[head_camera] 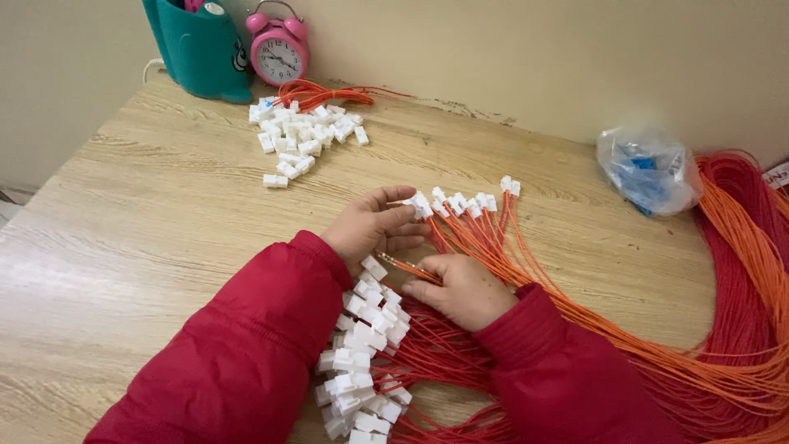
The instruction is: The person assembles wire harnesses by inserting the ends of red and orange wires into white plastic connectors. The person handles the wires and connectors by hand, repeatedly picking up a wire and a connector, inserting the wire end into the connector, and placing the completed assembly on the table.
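My left hand (374,226) holds a small white plastic connector (421,205) between thumb and fingers. My right hand (462,288) pinches a thin orange wire (403,265) with a bare metal tip that points toward the left hand. Both arms wear red sleeves. A row of orange wires with white connectors (472,205) fitted lies fanned out just beyond my hands. A heap of finished connectors on wires (362,345) lies under my left forearm.
Loose white connectors (300,131) are piled at the back of the wooden table (164,205), beside a pink alarm clock (278,51) and a teal holder (201,49). A clear plastic bag with blue parts (648,171) and a thick orange and red wire bundle (744,247) lie at right.
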